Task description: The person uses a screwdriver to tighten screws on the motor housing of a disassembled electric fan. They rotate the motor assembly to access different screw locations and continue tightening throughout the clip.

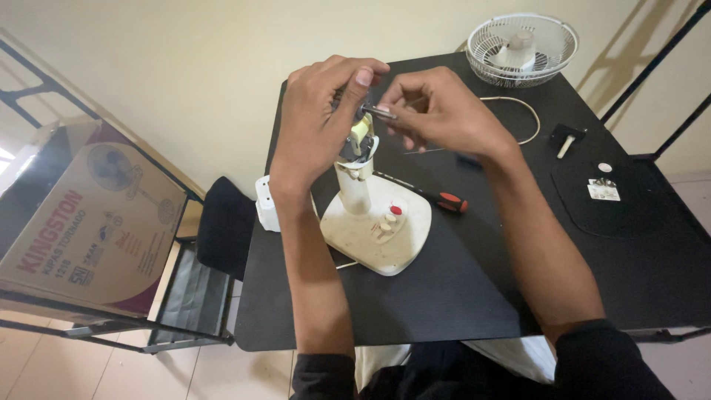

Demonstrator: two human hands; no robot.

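While you look down from above, a black table point(459, 296) fills most of the view, set against a cream wall. To your left a cardboard fan box point(81, 237) leans in a metal rack. At the table's far edge lies a white fan guard point(523, 49), with a thin white cord point(527, 111) curving beside it. Before you stands the cream fan base point(381, 233), an oval foot with push-buttons and a short upright neck. A red-and-black screwdriver point(437, 198) lies just behind it, touching the foot.

Your left hand point(315, 133) is closed around the small motor assembly point(361, 135) atop the neck, thumb and fingers gripping it. Your right hand point(437, 111) pinches a slim metal tool point(379, 111), its tip meeting the assembly; its exact kind is too small to tell.

Risk, as a judgement: the tool could slip off the part and jab your left thumb, since that thumb sits right beside the tip. Pushing sideways might also tip the light base.
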